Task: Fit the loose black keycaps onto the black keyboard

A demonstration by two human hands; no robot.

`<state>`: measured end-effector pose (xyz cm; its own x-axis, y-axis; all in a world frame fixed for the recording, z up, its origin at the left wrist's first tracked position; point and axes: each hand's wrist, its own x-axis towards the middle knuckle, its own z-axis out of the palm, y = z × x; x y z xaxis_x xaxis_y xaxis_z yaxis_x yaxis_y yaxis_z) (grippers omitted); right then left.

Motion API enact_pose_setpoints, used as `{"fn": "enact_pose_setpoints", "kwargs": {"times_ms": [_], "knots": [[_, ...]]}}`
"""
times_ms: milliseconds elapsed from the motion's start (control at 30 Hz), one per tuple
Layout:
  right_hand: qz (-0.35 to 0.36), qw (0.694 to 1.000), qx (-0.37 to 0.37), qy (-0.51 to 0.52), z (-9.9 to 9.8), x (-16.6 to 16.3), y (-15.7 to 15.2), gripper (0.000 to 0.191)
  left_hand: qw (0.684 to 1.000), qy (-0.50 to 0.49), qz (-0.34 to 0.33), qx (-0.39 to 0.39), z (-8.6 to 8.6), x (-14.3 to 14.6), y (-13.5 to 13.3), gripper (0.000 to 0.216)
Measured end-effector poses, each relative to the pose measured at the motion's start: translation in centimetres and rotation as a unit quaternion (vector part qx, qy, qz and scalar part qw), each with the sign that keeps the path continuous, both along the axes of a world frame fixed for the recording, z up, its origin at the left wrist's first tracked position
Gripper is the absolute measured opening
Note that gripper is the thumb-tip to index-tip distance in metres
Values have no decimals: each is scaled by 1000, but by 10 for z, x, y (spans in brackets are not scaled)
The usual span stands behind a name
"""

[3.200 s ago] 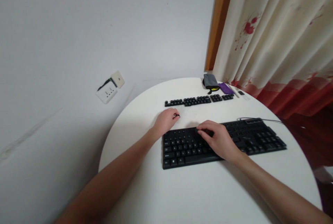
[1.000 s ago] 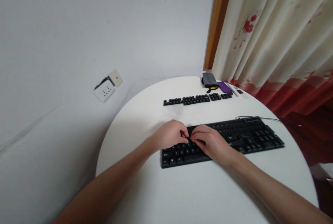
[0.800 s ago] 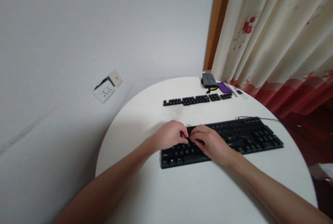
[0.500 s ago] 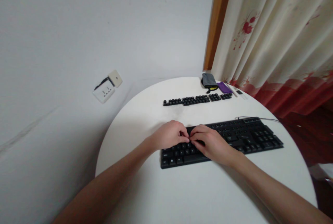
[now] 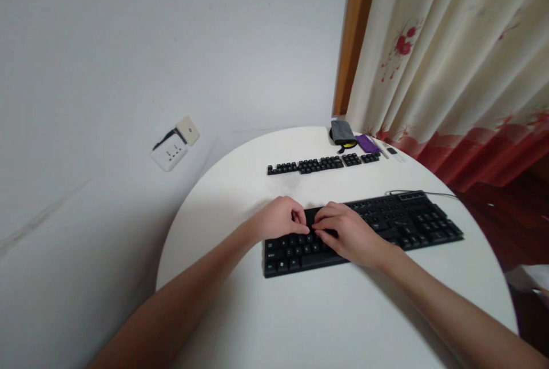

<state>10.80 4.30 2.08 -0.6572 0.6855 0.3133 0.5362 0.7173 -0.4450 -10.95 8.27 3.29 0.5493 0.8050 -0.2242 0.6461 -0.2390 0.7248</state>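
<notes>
Keyboard: bottom-left keys were on
Loose keycaps: tons were left, lined up behind it
My left grip, right grip: narrow, couldn't tell if holding anything

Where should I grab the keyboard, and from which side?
Probably by its two short ends, from left and right at once: the keyboard is a long, thin slab lying flat on the table. The right end is uncovered; at the left end, hold the near part, since the left hand covers the far corner. Avoid the far edge, where the cable runs.
</notes>
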Motion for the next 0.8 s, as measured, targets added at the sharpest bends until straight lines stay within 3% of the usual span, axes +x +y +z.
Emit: {"fn": "enact_pose_setpoints", "kwargs": {"times_ms": [300,800], "knots": [[0,1000,-17,7,-1,0,0,18,999,-7,10,-30,-6,-1,6,36],[-8,999,-41,-3,4,0,-1,15,999,13,-4,-46,-3,2,8,32]]}}
